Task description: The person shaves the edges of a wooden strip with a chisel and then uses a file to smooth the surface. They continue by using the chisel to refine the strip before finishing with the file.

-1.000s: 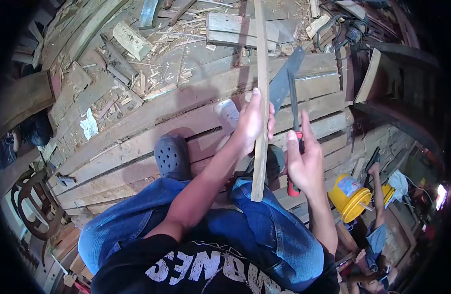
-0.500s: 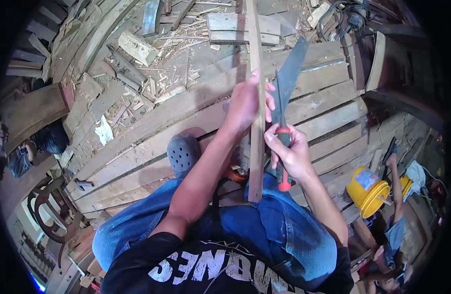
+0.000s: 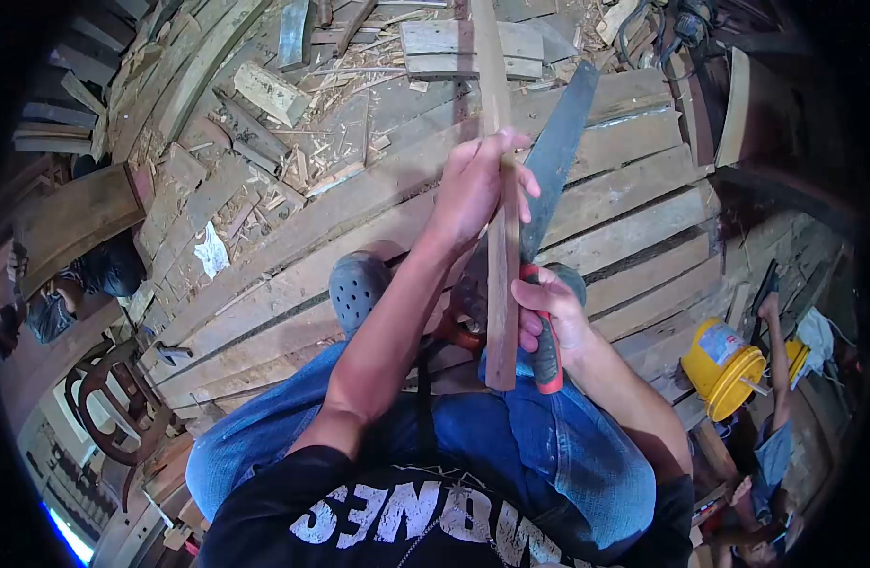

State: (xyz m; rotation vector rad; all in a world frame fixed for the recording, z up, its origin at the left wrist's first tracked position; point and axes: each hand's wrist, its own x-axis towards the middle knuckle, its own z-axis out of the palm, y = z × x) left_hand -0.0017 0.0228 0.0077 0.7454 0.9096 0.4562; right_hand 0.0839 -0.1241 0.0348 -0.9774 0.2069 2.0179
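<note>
A long, narrow wooden strip (image 3: 503, 270) runs up from between my knees to the top of the view. My left hand (image 3: 474, 187) is closed around its middle, thumb over the top and fingertips showing on the far side. In my right hand (image 3: 556, 308) is a hand saw (image 3: 560, 142) with a red and dark green handle, its grey blade pointing up and slightly right. The lower part of the blade lies right beside the strip, partly hidden behind it and my left fingers.
Wooden slats (image 3: 624, 204) form the floor under me, with wood offcuts (image 3: 271, 93) and shavings scattered at the upper left. A yellow bucket (image 3: 723, 367) stands at the right, near another person's leg (image 3: 780, 364). A curved wooden frame (image 3: 118, 402) lies at the left.
My right hand has turned the saw and brought its handle down and closer to the strip. More of the blade's flat face shows. My left hand keeps its hold with the fingers slightly shifted.
</note>
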